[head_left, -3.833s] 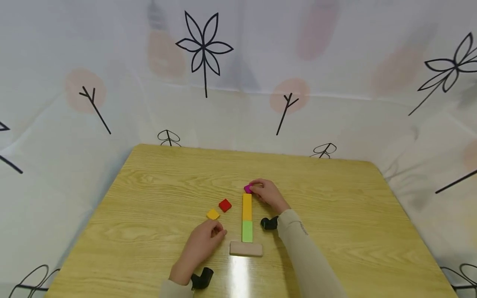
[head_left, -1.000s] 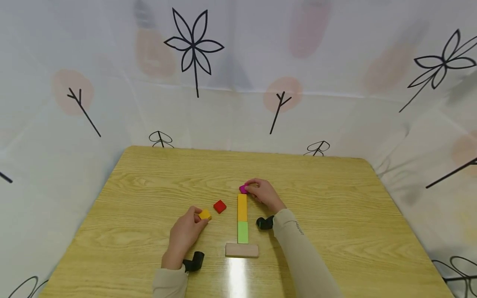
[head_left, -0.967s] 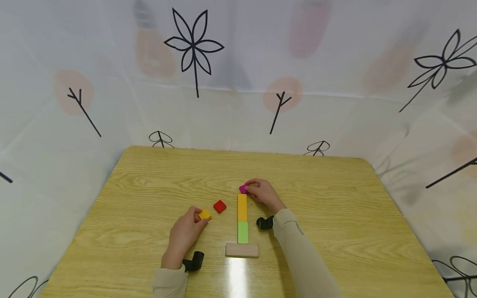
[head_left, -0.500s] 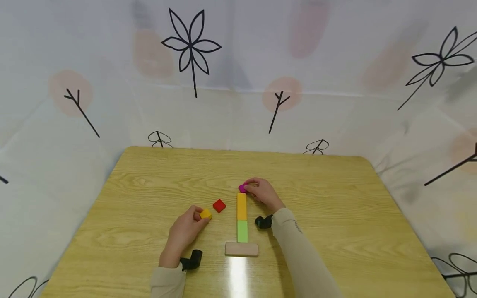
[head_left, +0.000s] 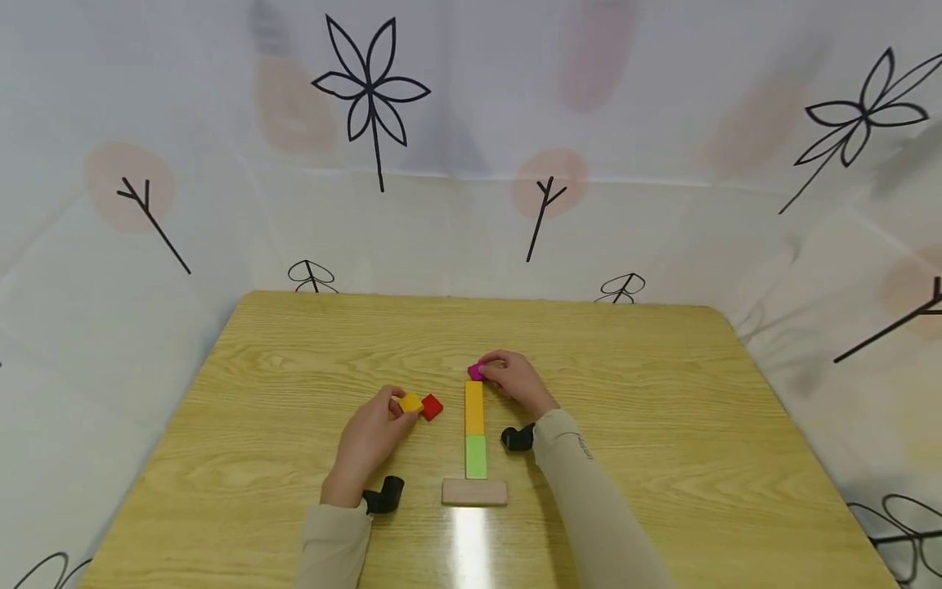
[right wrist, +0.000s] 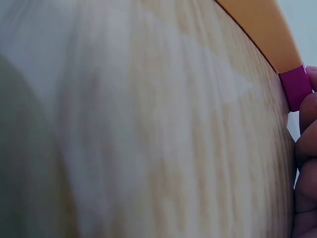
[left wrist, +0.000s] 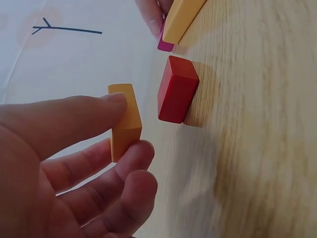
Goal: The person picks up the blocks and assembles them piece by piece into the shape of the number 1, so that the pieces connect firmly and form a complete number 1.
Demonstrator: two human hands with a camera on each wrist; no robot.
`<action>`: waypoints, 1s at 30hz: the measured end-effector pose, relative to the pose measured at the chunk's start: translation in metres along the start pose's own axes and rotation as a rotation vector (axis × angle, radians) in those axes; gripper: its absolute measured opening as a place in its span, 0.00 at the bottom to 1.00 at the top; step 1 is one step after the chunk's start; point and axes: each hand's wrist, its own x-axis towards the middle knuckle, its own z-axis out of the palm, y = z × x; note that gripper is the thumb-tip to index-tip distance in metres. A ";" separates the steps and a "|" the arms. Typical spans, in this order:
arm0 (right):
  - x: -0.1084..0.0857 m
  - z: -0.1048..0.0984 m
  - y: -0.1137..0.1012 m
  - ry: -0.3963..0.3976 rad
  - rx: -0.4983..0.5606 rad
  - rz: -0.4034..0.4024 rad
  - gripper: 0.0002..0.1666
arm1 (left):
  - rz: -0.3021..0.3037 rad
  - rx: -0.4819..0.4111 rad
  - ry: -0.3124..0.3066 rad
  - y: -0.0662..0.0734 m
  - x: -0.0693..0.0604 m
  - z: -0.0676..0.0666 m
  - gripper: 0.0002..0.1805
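Between thumb and fingertips my left hand (head_left: 368, 438) pinches a small yellow block (head_left: 410, 403). The left wrist view has this yellow block (left wrist: 126, 114) raised off the table, beside a red block (left wrist: 173, 94) that rests there. My right hand (head_left: 518, 383) pinches a magenta block (head_left: 474, 372) at the far end of a row. In the right wrist view, the magenta block (right wrist: 296, 88) meets the end of a long orange block (right wrist: 265, 29). Nearer in the row come a light green block (head_left: 476, 456) and a crosswise plain wooden block (head_left: 474, 492).
The wooden table (head_left: 625, 393) spreads around the blocks, with a patterned white cloth (head_left: 456, 237) behind and at the sides. Black wrist devices (head_left: 384, 496) sit on both wrists. Light glares off the tabletop below the wooden block.
My left hand has taken hold of the yellow block, lifted it and carried it forward and right, close to the red one. My right hand stays at the magenta block. The view has shifted slightly.
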 end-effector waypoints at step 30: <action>0.002 0.000 -0.001 0.019 -0.021 0.014 0.17 | 0.130 0.397 -0.121 0.048 0.066 0.013 0.20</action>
